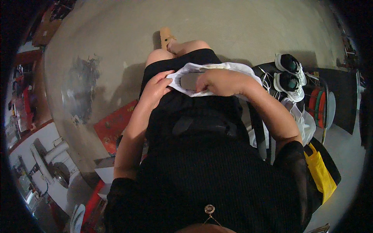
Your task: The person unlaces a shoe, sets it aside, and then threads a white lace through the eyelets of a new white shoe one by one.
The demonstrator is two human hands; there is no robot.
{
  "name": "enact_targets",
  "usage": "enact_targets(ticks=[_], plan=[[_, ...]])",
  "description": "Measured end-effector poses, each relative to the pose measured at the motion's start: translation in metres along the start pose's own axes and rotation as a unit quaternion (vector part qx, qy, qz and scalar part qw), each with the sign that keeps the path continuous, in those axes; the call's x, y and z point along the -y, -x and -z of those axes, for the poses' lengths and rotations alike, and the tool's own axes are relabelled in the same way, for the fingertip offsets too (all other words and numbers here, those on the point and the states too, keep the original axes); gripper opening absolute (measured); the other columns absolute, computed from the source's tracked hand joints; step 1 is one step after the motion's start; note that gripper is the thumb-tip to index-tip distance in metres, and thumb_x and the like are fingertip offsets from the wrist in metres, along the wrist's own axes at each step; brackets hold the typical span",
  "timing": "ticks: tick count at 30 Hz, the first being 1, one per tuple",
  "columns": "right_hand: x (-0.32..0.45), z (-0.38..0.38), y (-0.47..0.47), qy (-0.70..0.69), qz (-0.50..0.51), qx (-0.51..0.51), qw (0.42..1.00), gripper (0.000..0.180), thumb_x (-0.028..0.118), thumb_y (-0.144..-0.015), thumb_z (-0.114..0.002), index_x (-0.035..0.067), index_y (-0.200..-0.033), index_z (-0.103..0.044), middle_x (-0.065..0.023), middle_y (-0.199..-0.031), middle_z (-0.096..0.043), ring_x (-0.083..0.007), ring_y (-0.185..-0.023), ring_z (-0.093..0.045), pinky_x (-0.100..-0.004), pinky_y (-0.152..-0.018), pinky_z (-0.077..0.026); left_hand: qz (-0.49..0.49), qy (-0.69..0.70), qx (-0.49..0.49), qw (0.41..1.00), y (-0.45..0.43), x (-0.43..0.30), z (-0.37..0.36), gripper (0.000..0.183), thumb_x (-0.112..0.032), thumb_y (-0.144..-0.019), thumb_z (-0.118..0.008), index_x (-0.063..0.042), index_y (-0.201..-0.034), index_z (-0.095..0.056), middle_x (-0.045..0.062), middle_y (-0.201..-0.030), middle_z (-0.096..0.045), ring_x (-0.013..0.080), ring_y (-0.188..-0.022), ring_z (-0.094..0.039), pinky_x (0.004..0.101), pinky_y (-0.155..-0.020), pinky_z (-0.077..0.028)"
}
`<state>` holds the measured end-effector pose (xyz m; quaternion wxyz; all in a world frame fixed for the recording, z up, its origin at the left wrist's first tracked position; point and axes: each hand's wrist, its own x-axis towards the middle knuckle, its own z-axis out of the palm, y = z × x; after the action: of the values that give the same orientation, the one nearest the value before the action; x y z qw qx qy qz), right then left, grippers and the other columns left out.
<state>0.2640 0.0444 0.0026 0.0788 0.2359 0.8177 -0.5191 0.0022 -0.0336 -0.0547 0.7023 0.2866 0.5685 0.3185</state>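
A white, soft-looking article (242, 68) with an oval opening and a grey inside lies over my lap, above the black skirt (180, 65). My left hand (158, 86) pinches its left end between thumb and fingers. At the right part of the opening is my right hand (217, 83), its bent fingers on the near rim and partly inside. My right forearm hides much of the article's right end, so its exact kind cannot be told. White laces (265, 78) hang just right of it.
Black-and-white sneakers (290, 77) rest on a dark surface at right, above a white plastic bag (304, 121) and a yellow bag (322, 171). A red patterned box (115, 128) stands at left. Beyond it is what looks like a sewing machine (48, 163).
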Motion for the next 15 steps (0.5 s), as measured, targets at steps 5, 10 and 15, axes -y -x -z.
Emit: enact_targets(ticks=[5, 10, 15], plan=[[-0.016, -0.012, -0.01, 0.008, 0.044, -0.047, 0.998, 0.028, 0.0, -0.086, -0.055, 0.001, -0.109, -0.069, -0.0137, -0.117, -0.067, -0.0319, -0.107, -0.063, -0.0378, -0.096, -0.048, 0.004, 0.002, -0.075, 0.997, 0.009, -0.009, -0.021, 0.03, -0.017, -0.097, -0.058, -0.003, -0.124, -0.062, 0.003, -0.112, -0.064, 0.013, -0.101, -0.06, 0.0303, -0.086, -0.05], [-0.019, -0.028, -0.021, 0.256, 0.129, -0.121, 0.95, 0.032, 0.008, -0.087, -0.057, 0.004, -0.116, -0.067, -0.0085, -0.132, -0.061, -0.0291, -0.122, -0.055, -0.0369, -0.101, -0.046, -0.051, -0.144, -0.075, 0.985, -0.005, 0.004, -0.01, 0.026, -0.019, -0.098, -0.059, -0.002, -0.116, -0.066, 0.002, -0.101, -0.066, 0.0107, -0.089, -0.059, 0.0287, -0.076, -0.05], [-0.017, -0.043, -0.034, 0.319, 0.129, -0.147, 0.927, 0.034, 0.013, -0.087, -0.055, 0.009, -0.119, -0.068, -0.0022, -0.135, -0.06, -0.0261, -0.12, -0.053, -0.0359, -0.1, -0.047, -0.156, -0.229, -0.1, 0.956, -0.01, 0.015, -0.012, 0.027, -0.021, -0.098, -0.058, -0.001, -0.113, -0.067, 0.002, -0.092, -0.066, 0.0096, -0.081, -0.058, 0.0275, -0.071, -0.049]])
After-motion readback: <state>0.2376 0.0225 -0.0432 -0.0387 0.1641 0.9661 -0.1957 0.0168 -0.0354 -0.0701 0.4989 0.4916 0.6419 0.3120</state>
